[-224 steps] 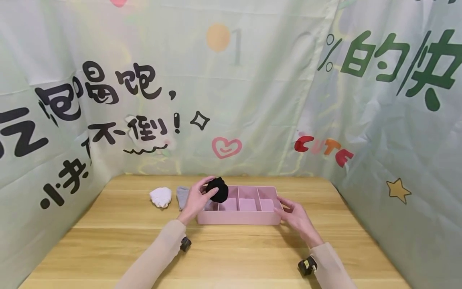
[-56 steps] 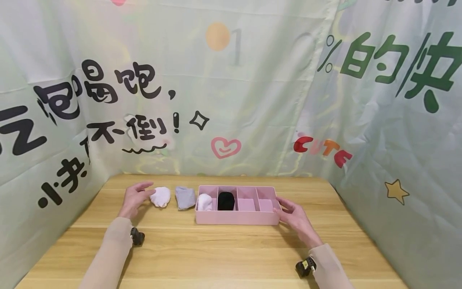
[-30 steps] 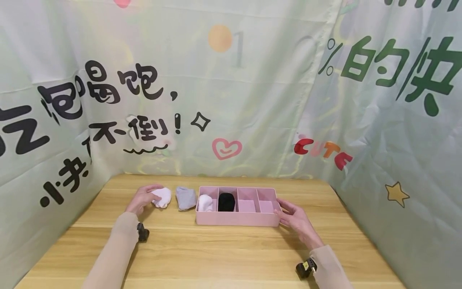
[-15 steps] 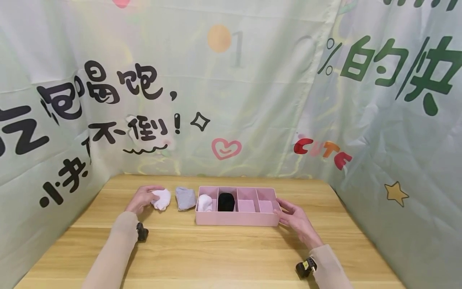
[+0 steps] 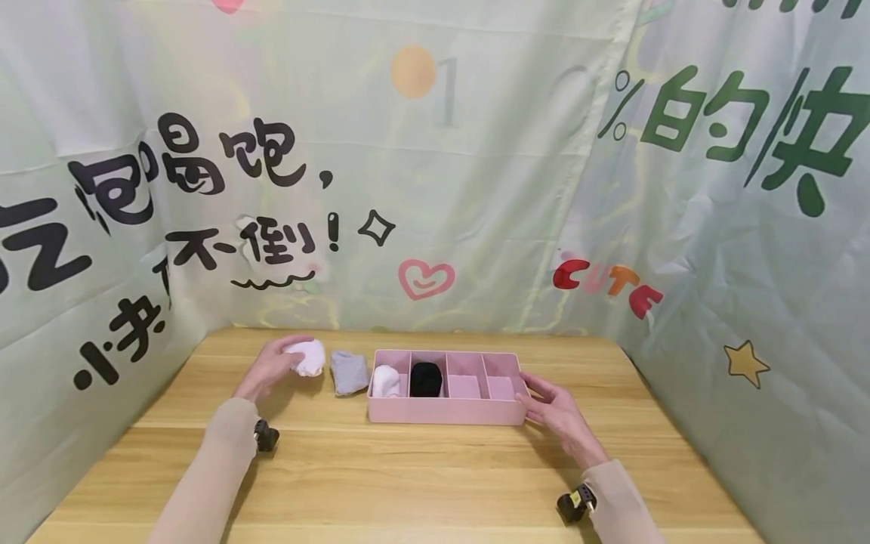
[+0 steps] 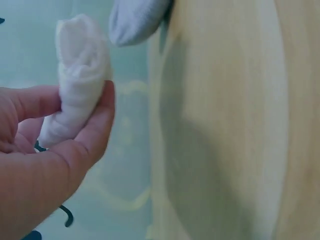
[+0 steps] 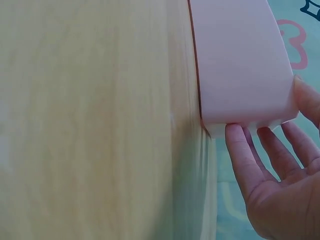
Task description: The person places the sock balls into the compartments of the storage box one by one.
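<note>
1. Held up at the left of the scene: white bundle (image 5: 311, 359), soft and rolled, clamped between the thumb and fingers of the left hand (image 5: 270, 366); raised clear of the tabletop (image 5: 421, 476).
2. Touched at the right end by the right hand (image 5: 560, 415), fingers spread apart along the end wall, thumb at the near right corner: pink box (image 5: 448, 412), long and low, four compartments in a row, standing upright on the far half of the tabletop.
3. Lying between the raised bundle and the box: grey bundle (image 5: 350, 374), folded, just beside the left end of the box.
4. Stowed in the leftmost compartment: second white bundle (image 5: 387, 382).
5. Stowed in the next compartment to the right: black bundle (image 5: 427, 380), rounded.
6. Worn on the arms: beige left sleeve (image 5: 207, 468) and matching right sleeve (image 5: 621, 499), each with a small black device at the wrist, left device (image 5: 267, 436) and right device (image 5: 574, 505).
7. Hung along the far side, left and right: pale green curtain (image 5: 476, 189), printed with black characters, pink heart (image 5: 424, 285) and, at right, yellow star (image 5: 746, 363).
</note>
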`<state>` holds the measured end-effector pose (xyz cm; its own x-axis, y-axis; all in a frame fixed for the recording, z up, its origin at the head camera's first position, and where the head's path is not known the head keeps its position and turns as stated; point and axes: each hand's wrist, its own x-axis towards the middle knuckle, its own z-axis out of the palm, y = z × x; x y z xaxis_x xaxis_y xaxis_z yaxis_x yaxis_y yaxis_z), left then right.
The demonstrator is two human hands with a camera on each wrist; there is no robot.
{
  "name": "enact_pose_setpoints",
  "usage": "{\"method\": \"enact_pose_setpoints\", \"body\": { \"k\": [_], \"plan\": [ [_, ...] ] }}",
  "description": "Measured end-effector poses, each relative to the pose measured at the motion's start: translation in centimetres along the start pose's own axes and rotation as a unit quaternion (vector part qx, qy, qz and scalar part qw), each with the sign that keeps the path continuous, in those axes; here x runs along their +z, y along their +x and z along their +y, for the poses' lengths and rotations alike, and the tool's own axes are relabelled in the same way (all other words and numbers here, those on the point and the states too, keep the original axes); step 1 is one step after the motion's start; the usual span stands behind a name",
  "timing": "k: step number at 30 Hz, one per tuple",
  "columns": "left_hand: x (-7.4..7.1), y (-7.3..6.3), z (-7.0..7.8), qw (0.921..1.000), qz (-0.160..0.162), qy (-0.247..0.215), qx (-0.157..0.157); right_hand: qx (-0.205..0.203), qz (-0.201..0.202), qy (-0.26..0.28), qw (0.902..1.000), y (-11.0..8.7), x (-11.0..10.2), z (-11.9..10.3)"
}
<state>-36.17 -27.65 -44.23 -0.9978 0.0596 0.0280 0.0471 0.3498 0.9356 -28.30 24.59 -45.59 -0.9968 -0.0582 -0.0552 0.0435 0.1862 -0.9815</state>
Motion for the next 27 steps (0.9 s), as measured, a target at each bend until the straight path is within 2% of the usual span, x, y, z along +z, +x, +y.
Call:
{"method": "enact_pose_setpoints", "body": {
  "k": [6,12,21,27],
  "plan": [
    [0.6,-0.3,1.3,0.9987,0.026,0.023,0.037,0.005,0.006,-0.001,1.0,0.0,0.1,0.0],
    [1.8,-0.1,2.1,0.9983,0.026,0.03,0.043,0.013,0.011,-0.004,0.9998,-0.1,0.1,0.0],
    [4.1,-0.3,3.7,0.9988,0.01,0.014,0.047,0.004,0.012,0.001,0.9999,-0.2,-0.1,0.1],
    [5.9,-1.0,4.1,0.998,-0.028,-0.013,0.056,0.006,0.017,-0.002,0.9998,0.0,0.1,0.1]
  ]
}}
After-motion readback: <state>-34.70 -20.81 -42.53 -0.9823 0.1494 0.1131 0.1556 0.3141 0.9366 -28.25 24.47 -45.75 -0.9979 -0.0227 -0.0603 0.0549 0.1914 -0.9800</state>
